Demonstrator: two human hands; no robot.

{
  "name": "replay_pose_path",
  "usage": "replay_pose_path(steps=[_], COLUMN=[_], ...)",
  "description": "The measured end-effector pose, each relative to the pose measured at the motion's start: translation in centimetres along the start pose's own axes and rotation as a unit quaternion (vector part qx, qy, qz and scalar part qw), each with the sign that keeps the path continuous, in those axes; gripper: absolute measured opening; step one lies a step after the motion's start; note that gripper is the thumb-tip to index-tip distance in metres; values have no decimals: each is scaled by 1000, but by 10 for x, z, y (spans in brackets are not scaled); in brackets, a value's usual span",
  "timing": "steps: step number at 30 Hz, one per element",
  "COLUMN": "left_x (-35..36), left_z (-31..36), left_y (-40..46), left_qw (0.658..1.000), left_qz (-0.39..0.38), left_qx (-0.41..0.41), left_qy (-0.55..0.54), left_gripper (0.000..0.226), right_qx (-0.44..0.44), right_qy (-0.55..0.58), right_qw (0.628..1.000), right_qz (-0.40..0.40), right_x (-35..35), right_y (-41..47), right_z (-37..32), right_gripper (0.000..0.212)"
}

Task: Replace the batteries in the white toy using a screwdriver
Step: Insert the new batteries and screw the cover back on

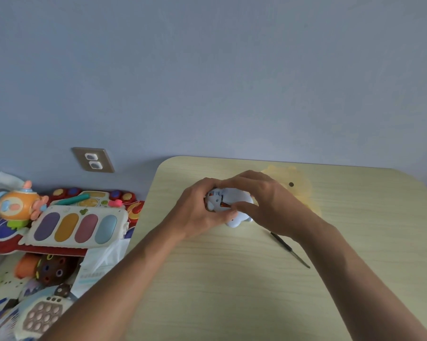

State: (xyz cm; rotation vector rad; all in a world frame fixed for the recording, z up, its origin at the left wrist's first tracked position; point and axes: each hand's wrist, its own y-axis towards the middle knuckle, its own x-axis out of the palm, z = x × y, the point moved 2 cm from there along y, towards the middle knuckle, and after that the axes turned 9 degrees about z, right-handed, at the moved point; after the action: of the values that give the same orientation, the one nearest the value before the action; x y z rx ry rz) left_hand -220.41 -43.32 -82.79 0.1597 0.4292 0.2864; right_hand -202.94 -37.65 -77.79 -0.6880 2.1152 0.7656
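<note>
The white toy (234, 199), a small animal-shaped figure, is held just above the pale wooden table (232, 279) near its far edge. My left hand (197, 210) grips its left side and my right hand (264, 200) wraps over its top and right side. Between my fingers an open compartment shows a red-orange and dark piece, probably a battery (224, 205). The thin dark screwdriver (290, 249) lies on the table below my right wrist, partly hidden by it, its tip pointing toward the near right.
A yellow chick-shaped mat (298, 185) with a black eye dot lies behind my right hand. Left of the table sits a heap of colourful toys, including a cream keyboard toy (77, 227). A wall socket (93, 159) is on the blue wall.
</note>
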Motion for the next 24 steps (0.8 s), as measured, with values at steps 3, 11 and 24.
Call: replay_pose_path(steps=[3,11,24], left_x=[0,-1,-3], left_z=[-1,-4,-2], left_y=[0,3,1], left_qw=[1000,1000,1000], left_qz=[1,-6,-3], left_qx=[1,-19,2], left_qy=[4,5,-15], left_gripper=[52,53,53], right_qx=[1,-8,-55], right_qy=[-13,-23,-48], right_qw=[999,1000,997], right_qz=[-32,-19,-14], right_x=[2,-2,3], right_y=[3,4,-2], right_z=[0,-2,1], right_gripper=[50,46,38])
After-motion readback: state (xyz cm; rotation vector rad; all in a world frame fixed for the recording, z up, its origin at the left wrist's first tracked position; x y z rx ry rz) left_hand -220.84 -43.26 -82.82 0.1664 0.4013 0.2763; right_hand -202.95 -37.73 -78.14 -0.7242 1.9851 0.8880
